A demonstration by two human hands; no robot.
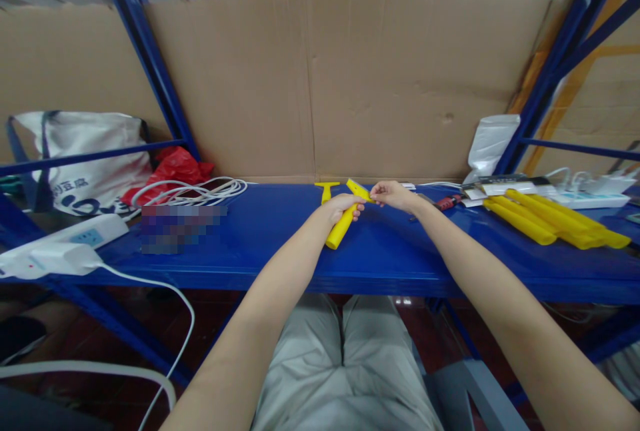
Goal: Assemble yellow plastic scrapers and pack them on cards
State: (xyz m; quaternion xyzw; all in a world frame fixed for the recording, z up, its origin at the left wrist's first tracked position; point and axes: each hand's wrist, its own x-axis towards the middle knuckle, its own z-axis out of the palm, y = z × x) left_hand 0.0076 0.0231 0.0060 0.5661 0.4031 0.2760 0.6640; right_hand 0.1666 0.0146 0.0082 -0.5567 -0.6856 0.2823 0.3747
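Observation:
My left hand [343, 207] is wrapped round the handle of a yellow scraper [338, 234], held just above the blue shelf [280, 251]. My right hand [393, 194] pinches the scraper's flat head end [358, 190] with its fingertips. A second yellow scraper [327, 189] lies on the shelf just behind my left hand, its T-shaped head toward the cardboard.
Several yellow handles [550, 218] lie at the right beside white packets and a power strip [585, 199]. A coil of white cable [195, 191], a red bag [173, 168] and a white tote bag [85, 158] sit at the left. Cardboard [350, 84] backs the shelf.

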